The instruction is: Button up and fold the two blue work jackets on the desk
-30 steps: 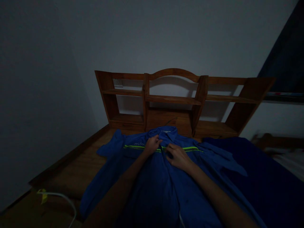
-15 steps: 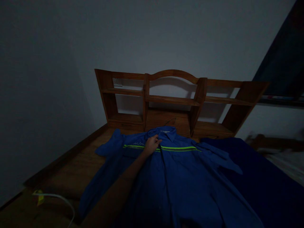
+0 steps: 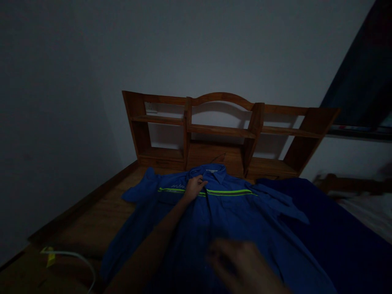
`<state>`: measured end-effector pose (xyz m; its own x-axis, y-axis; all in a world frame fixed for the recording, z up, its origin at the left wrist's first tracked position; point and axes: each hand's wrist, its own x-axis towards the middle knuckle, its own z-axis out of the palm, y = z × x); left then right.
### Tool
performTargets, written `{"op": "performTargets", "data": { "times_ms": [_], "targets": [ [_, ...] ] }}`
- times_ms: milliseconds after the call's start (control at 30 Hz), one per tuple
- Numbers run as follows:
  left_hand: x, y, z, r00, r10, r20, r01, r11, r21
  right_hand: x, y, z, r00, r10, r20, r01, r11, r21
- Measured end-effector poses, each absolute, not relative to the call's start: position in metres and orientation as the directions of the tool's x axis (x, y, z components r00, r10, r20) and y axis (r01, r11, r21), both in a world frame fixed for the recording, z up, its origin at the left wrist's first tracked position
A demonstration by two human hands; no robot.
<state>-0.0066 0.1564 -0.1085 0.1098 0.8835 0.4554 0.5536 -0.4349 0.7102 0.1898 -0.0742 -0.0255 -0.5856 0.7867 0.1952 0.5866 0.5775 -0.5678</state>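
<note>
A blue work shirt (image 3: 232, 216) with a bright green stripe across its chest lies spread out, collar at the far end. My left hand (image 3: 195, 187) is closed on the shirt's front edge just below the collar, thumb and fingers pinched together. Nearer to me, my right hand (image 3: 235, 261) hovers over the lower front of the shirt. It is blurred by motion, and its fingers cannot be made out clearly. Both sleeves of the shirt stretch out to the sides.
Behind the collar stands a wooden headboard shelf (image 3: 220, 130) against the wall. A dark blue cloth (image 3: 333, 232) lies to the right. At the lower left a pale cable (image 3: 73, 253) with a yellow tag (image 3: 50, 258) curves over the wooden surface (image 3: 101, 212).
My right hand has come into view from below, over the lower part of the shirt. My left hand keeps its hold near the collar. The view has shifted slightly.
</note>
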Motion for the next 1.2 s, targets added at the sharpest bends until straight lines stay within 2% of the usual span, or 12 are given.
{"op": "performTargets", "data": {
  "times_ms": [100,133,200,300,433,600,700,833,967,1100,1200],
  "targets": [
    [-0.007,0.156,-0.108,0.096,0.888,0.45,0.569,-0.419,0.707,0.186,0.014,-0.014,-0.366,0.832,0.416,0.646,0.549,-0.53],
    [-0.007,0.156,-0.108,0.093,0.891,0.445,0.575,-0.412,0.706,0.185,0.044,-0.017,-0.325,0.832,0.449,0.639,0.544,-0.545],
    [-0.007,0.156,-0.107,0.084,0.897,0.434,0.582,-0.398,0.709,0.182,0.094,-0.034,-0.357,0.852,0.384,0.525,0.523,-0.672],
    [-0.007,0.158,-0.108,0.069,0.904,0.423,0.58,-0.381,0.72,0.179,0.133,-0.071,-0.385,0.86,0.335,0.462,0.494,-0.737],
    [-0.006,0.162,-0.11,0.076,0.914,0.398,0.577,-0.366,0.73,0.178,0.135,-0.102,-0.413,0.85,0.327,0.396,0.491,-0.776],
    [-0.005,0.16,-0.11,0.085,0.927,0.364,0.656,-0.327,0.68,0.176,0.125,-0.101,-0.437,0.792,0.427,0.5,0.609,-0.616],
    [-0.006,0.155,-0.108,0.075,0.936,0.343,0.716,-0.29,0.635,0.176,0.124,-0.098,-0.436,0.787,0.435,0.555,0.616,-0.559],
    [-0.012,0.151,-0.106,0.057,0.971,0.231,0.703,-0.203,0.682,0.176,0.122,-0.099,-0.457,0.793,0.402,0.595,0.609,-0.525],
    [-0.02,0.154,-0.111,0.143,0.981,0.133,0.67,-0.195,0.717,0.177,0.117,-0.099,-0.502,0.758,0.416,0.588,0.652,-0.479],
    [-0.022,0.156,-0.113,0.212,0.972,0.1,0.641,-0.215,0.737,0.178,0.116,-0.099,-0.463,0.77,0.439,0.559,0.638,-0.529],
    [-0.02,0.155,-0.112,0.236,0.964,0.122,0.633,-0.248,0.734,0.181,0.122,-0.1,-0.395,0.801,0.449,0.469,0.596,-0.652]
  ]
}}
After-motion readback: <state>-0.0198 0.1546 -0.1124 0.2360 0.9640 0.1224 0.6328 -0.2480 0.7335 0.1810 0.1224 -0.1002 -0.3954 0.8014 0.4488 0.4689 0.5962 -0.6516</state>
